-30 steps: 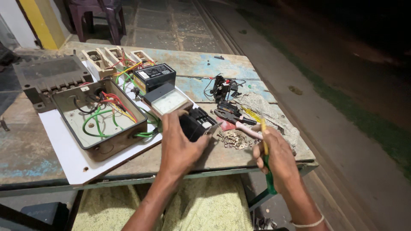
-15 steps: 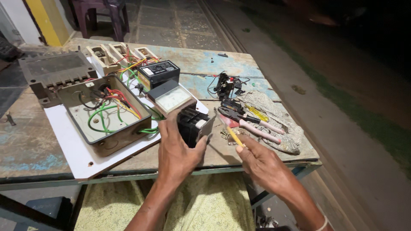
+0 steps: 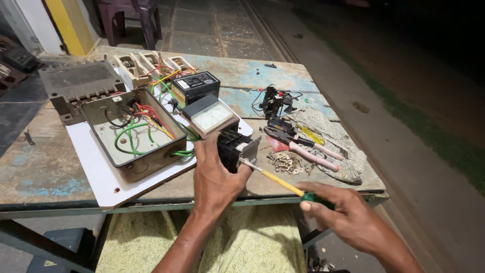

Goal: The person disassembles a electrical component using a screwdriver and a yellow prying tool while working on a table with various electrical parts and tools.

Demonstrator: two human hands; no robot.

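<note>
My left hand [image 3: 216, 178] grips a small black electrical component [image 3: 233, 147] with a grey face, tilted up off the worn table [image 3: 45, 172] near its front edge. My right hand [image 3: 339, 212] holds a screwdriver [image 3: 283, 183] with a yellow shaft sleeve and green handle. Its tip touches the right side of the black component. Just left lies an open metal box [image 3: 132, 132] with green, red and yellow wires, resting on a white board [image 3: 101, 177].
Pliers with pink handles [image 3: 303, 146], a yellow tool and a pile of small brass screws [image 3: 286, 162] lie on a cloth [image 3: 348, 162] at the right. A meter [image 3: 211, 116], a black box [image 3: 196, 87], a grey casing [image 3: 76, 83] and ceramic fuse holders [image 3: 146, 63] sit behind.
My left hand lifted the black component and turned it upright. My right hand brought the screwdriver from the table's right edge up to the component's side.
</note>
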